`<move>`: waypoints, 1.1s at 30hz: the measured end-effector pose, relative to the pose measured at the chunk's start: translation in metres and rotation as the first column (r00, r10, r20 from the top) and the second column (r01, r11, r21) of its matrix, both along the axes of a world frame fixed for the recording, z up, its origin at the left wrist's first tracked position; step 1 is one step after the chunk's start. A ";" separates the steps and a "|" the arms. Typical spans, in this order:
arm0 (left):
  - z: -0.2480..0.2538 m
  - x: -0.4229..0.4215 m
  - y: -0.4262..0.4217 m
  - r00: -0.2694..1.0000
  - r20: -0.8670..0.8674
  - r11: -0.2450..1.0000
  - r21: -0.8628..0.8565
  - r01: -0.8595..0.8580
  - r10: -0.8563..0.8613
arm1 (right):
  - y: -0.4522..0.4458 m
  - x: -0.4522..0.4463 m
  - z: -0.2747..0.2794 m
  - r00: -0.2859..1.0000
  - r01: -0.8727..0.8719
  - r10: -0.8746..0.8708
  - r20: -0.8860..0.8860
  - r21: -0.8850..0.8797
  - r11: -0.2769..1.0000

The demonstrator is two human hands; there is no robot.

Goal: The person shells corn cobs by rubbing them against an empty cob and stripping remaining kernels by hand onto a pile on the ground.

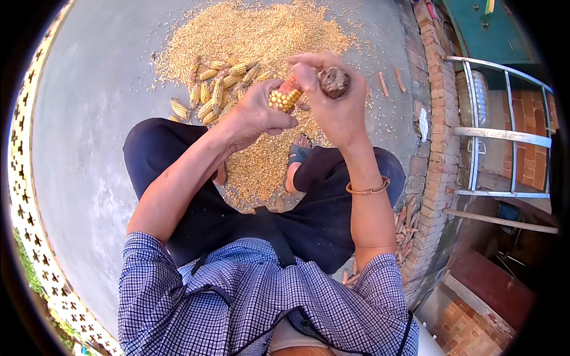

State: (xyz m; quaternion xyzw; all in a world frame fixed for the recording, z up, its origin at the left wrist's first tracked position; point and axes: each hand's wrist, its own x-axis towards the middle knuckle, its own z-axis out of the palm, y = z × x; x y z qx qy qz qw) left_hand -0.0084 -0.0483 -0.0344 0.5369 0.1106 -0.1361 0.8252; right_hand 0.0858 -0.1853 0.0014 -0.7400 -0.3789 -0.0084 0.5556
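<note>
Checked shirt point(255, 302) in foreground; ahead of it, the left hand point(252, 115) grips a partly shelled corn cob point(285, 101). Beside it, the right hand point(341, 113) encloses a dark, round-ended object point(334, 82). Loose kernels point(255, 32) lie beyond both hands; unshelled cobs point(217, 95), left of them.

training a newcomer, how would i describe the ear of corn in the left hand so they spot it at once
From the big spread of loose kernels on the grey floor, come to the pile of ears at its near edge. Just right of it, the left hand grips the ear: held up, unlike those piled, with yellow kernels below a bare reddish patch.
</note>
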 end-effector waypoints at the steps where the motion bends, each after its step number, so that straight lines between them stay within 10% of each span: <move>1: -0.003 0.001 0.001 0.999 0.042 1.000 0.017 -0.025 0.024 | 0.000 -0.002 0.000 0.985 -0.046 0.060 0.164 -0.090 0.995; 7: -0.006 -0.005 -0.010 0.884 0.461 0.946 0.314 -0.081 -0.078 | 0.017 -0.022 -0.003 0.954 0.125 -0.011 0.298 -0.366 0.922; 9: -0.003 -0.008 -0.036 0.952 0.188 0.945 -0.271 -0.185 0.240 | 0.024 -0.023 0.000 0.956 0.273 -0.180 0.231 -0.482 0.832; 12: 0.015 -0.004 -0.031 0.986 0.025 0.975 -0.151 -0.161 0.166 | 0.019 -0.016 0.004 0.973 0.223 -0.180 0.146 -0.369 0.902; 14: 0.008 0.002 -0.009 0.983 0.098 0.891 0.444 0.097 -0.156 | 0.015 -0.007 0.009 0.986 0.132 -0.143 -0.083 -0.123 0.984; 16: 0.002 -0.001 -0.009 0.997 0.079 0.986 0.166 -0.002 -0.012 | 0.010 0.005 0.009 0.950 0.109 -0.001 -0.311 0.328 0.938; 20: 0.014 -0.004 -0.009 0.996 0.016 0.992 -0.098 -0.085 0.087 | -0.012 0.011 0.020 0.944 0.118 -0.024 -0.328 0.270 0.956; 23: 0.018 -0.002 -0.003 0.997 -0.012 0.989 -0.126 -0.078 0.077 | -0.010 0.003 0.010 0.961 0.011 0.056 -0.270 0.240 0.971; 28: 0.007 -0.005 0.001 0.998 0.042 0.998 -0.030 -0.055 0.056 | 0.002 -0.001 0.005 0.871 -0.055 0.109 0.480 -0.124 0.991; 33: 0.010 -0.012 -0.005 0.994 0.105 0.963 0.270 0.004 -0.033 | 0.012 -0.021 -0.004 0.920 0.022 0.061 0.387 -0.206 0.978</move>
